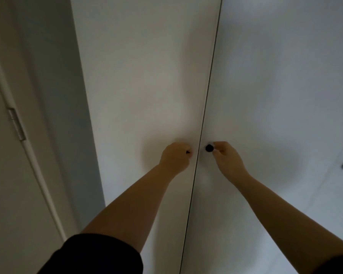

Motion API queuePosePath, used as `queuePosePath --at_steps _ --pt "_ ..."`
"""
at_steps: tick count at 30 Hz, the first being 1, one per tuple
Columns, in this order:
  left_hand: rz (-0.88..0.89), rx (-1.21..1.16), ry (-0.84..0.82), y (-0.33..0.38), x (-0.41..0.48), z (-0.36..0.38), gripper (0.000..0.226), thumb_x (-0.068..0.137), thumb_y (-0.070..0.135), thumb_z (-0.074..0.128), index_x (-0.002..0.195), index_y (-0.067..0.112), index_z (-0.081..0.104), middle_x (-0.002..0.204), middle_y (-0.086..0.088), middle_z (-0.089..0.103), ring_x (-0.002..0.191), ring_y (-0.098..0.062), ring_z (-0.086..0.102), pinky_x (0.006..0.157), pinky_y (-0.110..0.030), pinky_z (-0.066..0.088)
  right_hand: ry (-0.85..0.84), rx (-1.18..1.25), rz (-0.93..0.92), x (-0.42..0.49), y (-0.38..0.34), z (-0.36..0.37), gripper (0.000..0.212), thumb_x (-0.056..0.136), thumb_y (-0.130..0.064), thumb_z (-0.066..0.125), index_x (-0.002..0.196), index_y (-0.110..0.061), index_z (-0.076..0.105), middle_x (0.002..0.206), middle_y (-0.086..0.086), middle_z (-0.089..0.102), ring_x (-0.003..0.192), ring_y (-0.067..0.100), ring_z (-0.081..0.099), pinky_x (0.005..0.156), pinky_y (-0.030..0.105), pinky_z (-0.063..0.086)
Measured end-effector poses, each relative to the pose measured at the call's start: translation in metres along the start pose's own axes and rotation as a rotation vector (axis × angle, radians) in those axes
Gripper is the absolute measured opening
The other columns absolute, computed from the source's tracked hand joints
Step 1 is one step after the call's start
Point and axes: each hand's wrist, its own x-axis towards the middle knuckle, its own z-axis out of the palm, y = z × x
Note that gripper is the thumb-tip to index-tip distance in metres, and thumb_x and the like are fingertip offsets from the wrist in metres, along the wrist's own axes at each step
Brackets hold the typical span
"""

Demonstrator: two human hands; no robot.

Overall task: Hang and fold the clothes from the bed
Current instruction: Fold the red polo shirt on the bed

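Opening the wardrobe doors [147,76].
The left hand [175,157] grips the left knob [188,152], the right hand [227,158] pinches the right knob [209,148]; best to pull both outward evenly.

White wardrobe doors [147,76], a black knob [209,148] beside their seam.

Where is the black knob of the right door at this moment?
Head view, lower middle: the right knob sits just right of the door seam; the right hand pinches its right edge.
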Motion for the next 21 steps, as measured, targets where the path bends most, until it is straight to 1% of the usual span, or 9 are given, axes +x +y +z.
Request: queuePosePath --at_steps 3,4,7,8,11,14,17,19,21 --pt "-0.014 0.032 0.03 -0.002 0.021 0.014 0.014 0.087 0.007 0.055 0.084 0.007 0.068 0.092 -0.008 0.064 0.088 -0.026 0.058 0.073 -0.029 0.043 -0.069 -0.05 -0.011 0.023 0.012 0.004 0.034 0.093 -0.013 0.05 0.126 -0.012 0.055 0.12 0.005 0.057 0.107 0.02 0.055 0.085 0.021 0.036" --pt "-0.016 0.046 0.04 -0.003 0.027 0.018 0.014 0.088 0.008 0.055 0.085 0.008 0.068 0.092 -0.007 0.064 0.088 -0.025 0.058 0.073 -0.028 0.043 -0.085 -0.073 -0.025 0.029 0.013 0.006 0.032 0.092 -0.01 0.051 0.123 -0.01 0.057 0.119 0.007 0.058 0.109 0.023 0.056 0.085 0.021 0.036" --pt "-0.026 0.076 0.048 -0.003 0.04 0.023 0.015 0.089 0.008 0.054 0.084 0.008 0.067 0.084 -0.004 0.063 0.085 -0.025 0.059 0.07 -0.027 0.043 -0.114 -0.117 -0.072 0.04 0.016 0.01 0.023 0.087 -0.001 0.05 0.106 -0.001 0.062 0.106 0.012 0.061 0.097 0.027 0.057 0.072 0.019 0.035" --pt "-0.022 0.083 0.047 -0.004 0.044 0.024 0.015 0.09 0.009 0.053 0.083 0.009 0.066 0.082 -0.003 0.061 0.083 -0.025 0.059 0.069 -0.026 0.041 -0.118 -0.119 -0.075 0.041 0.016 0.011 0.023 0.086 0.001 0.049 0.104 0.0 0.062 0.104 0.013 0.062 0.096 0.027 0.056 0.071 0.02 0.035" --pt "-0.021 0.12 -0.015 -0.008 0.046 0.024 0.015 0.094 0.017 0.05 0.088 0.013 0.063 0.081 0.0 0.057 0.082 -0.024 0.059 0.067 -0.026 0.038 -0.153 -0.131 -0.077 0.045 0.02 0.011 0.025 0.086 0.0 0.049 0.109 -0.003 0.061 0.109 0.01 0.061 0.1 0.025 0.055 0.075 0.02 0.034" --pt "0.115 0.3 -0.007 -0.012 0.04 0.022 0.017 0.098 0.028 0.043 0.104 0.016 0.053 0.079 0.002 0.055 0.074 -0.024 0.06 0.061 -0.027 0.041 -0.155 -0.175 -0.119 0.047 0.023 0.009 0.029 0.091 -0.007 0.052 0.12 -0.007 0.057 0.12 0.007 0.057 0.11 0.022 0.053 0.08 0.013 0.031" --pt "0.224 0.318 0.106 -0.001 0.037 0.011 0.029 0.097 0.028 0.041 0.122 0.013 0.048 0.092 -0.003 0.062 0.07 -0.024 0.06 0.059 -0.031 0.048 -0.108 -0.269 -0.224 0.047 0.014 0.002 0.033 0.092 -0.009 0.053 0.125 -0.006 0.055 0.125 0.009 0.052 0.116 0.023 0.049 0.087 0.015 0.032" --pt "0.291 0.307 0.189 0.011 0.039 -0.002 0.03 0.096 0.023 0.042 0.121 0.011 0.052 0.107 -0.006 0.06 0.081 -0.024 0.061 0.064 -0.031 0.049 -0.094 -0.321 -0.287 0.047 0.004 -0.008 0.04 0.09 -0.008 0.053 0.13 -0.007 0.051 0.13 0.009 0.048 0.122 0.023 0.045 0.096 0.02 0.033" --pt "0.341 0.278 0.247 0.023 0.041 -0.014 0.033 0.094 0.02 0.046 0.125 0.009 0.053 0.122 -0.009 0.056 0.101 -0.026 0.059 0.075 -0.034 0.05 -0.09 -0.339 -0.315 0.043 -0.011 -0.02 0.045 0.09 -0.008 0.053 0.135 -0.009 0.046 0.135 0.008 0.044 0.126 0.021 0.041 0.1 0.021 0.031"
